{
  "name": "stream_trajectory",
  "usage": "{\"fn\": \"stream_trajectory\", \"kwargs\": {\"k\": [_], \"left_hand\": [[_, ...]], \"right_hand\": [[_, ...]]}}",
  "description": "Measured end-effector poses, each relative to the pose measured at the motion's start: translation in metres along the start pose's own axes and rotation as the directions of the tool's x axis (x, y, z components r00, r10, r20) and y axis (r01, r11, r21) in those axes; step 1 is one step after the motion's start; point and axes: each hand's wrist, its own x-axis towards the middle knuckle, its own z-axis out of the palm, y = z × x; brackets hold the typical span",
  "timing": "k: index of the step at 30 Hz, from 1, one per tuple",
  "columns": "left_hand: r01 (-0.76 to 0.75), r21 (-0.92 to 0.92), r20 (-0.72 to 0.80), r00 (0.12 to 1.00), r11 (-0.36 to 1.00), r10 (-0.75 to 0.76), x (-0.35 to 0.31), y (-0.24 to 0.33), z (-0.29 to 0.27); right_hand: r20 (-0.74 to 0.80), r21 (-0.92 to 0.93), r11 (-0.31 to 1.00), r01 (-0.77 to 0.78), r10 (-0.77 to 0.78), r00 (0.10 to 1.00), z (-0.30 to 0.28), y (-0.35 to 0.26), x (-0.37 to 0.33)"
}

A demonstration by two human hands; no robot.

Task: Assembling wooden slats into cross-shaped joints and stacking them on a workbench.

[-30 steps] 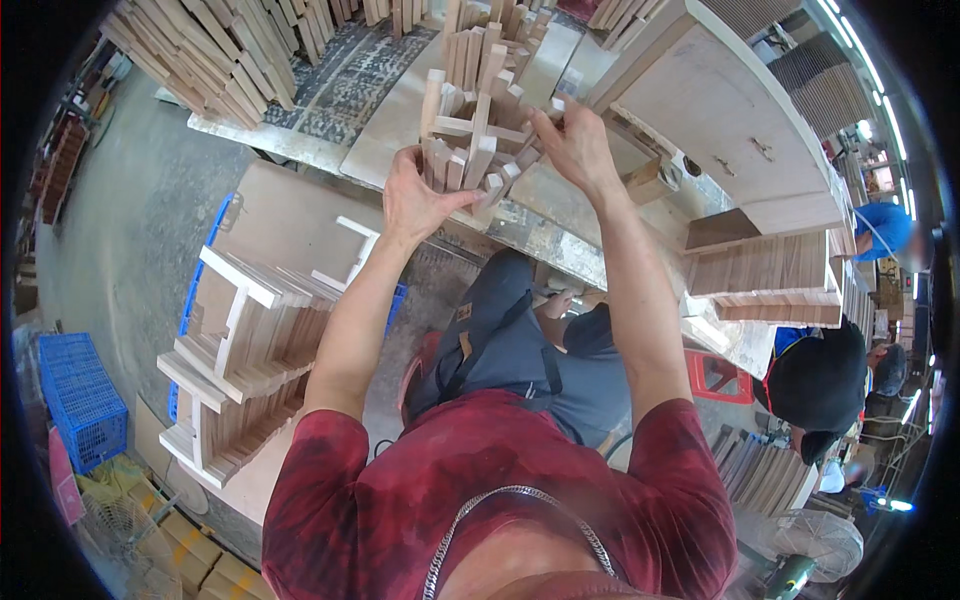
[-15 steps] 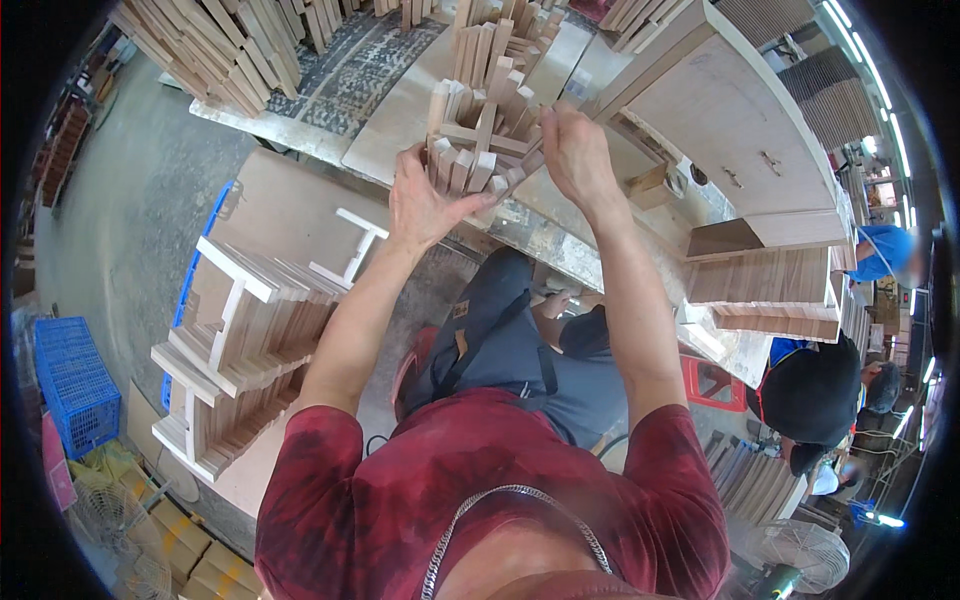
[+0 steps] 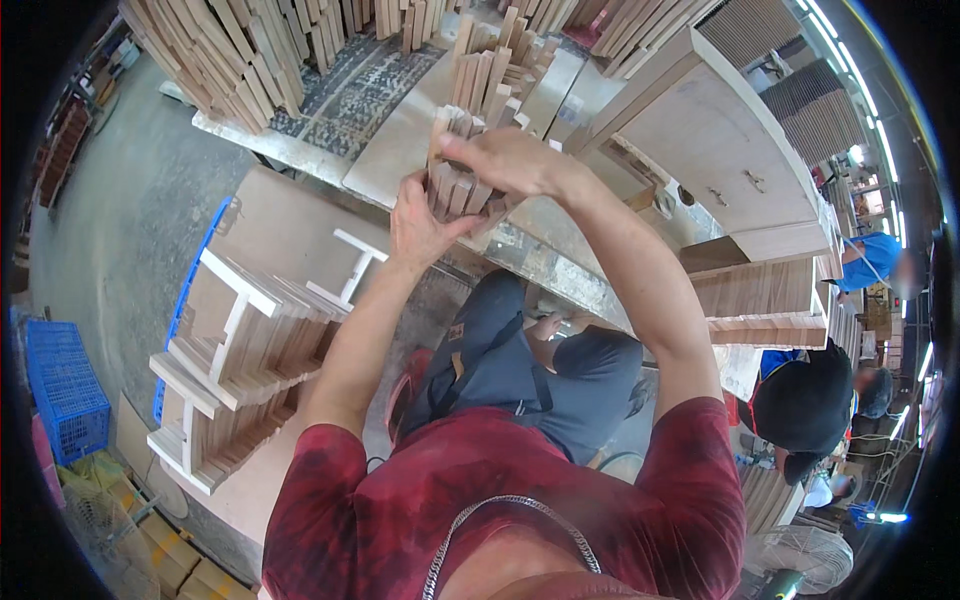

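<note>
A bundle of short square wooden strips (image 3: 455,190) stands on end at the near edge of the workbench, its cut ends facing up. My left hand (image 3: 420,228) wraps its left and near sides, fingers along the left and thumb across the front. Over the top from the right reaches my right hand (image 3: 505,162), its fingers bent across the strip ends toward the bundle's far left. Part of the bundle is hidden beneath that hand. Right behind it stand more upright wooden strips (image 3: 485,72).
A pale wooden machine housing (image 3: 710,150) rises on the bench's right, beside stacked boards (image 3: 765,290). At lower left, H-shaped wooden frames (image 3: 245,340) are stacked on a board. Tall wood stacks (image 3: 215,60) line the back. A blue crate (image 3: 68,390) sits on the floor; another person (image 3: 805,395) is at right.
My right hand has moved left from the bundle's right side to over its top. The strip that slanted across the bundle is no longer visible. My left hand has barely moved.
</note>
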Motion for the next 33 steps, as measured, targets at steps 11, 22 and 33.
{"fn": "stream_trajectory", "kwargs": {"k": [11, 22, 33], "left_hand": [[0.05, -0.171, 0.158, 0.987, 0.984, -0.023, -0.003, -0.014, 0.01], [-0.004, -0.143, 0.146, 0.989, 0.99, 0.025, 0.01, 0.013, 0.01], [0.111, -0.023, -0.21, 0.971, 0.994, -0.113, 0.055, 0.032, -0.093]], "right_hand": [[-0.34, 0.083, 0.932, 0.354, -0.307, 0.889, 0.021, 0.015, -0.015], [-0.919, 0.143, 0.812, 0.566, -0.104, 0.381, 0.103, 0.045, -0.162], [-0.836, 0.475, 0.812, 0.338, 0.297, 0.461, 0.156, 0.122, -0.003]]}}
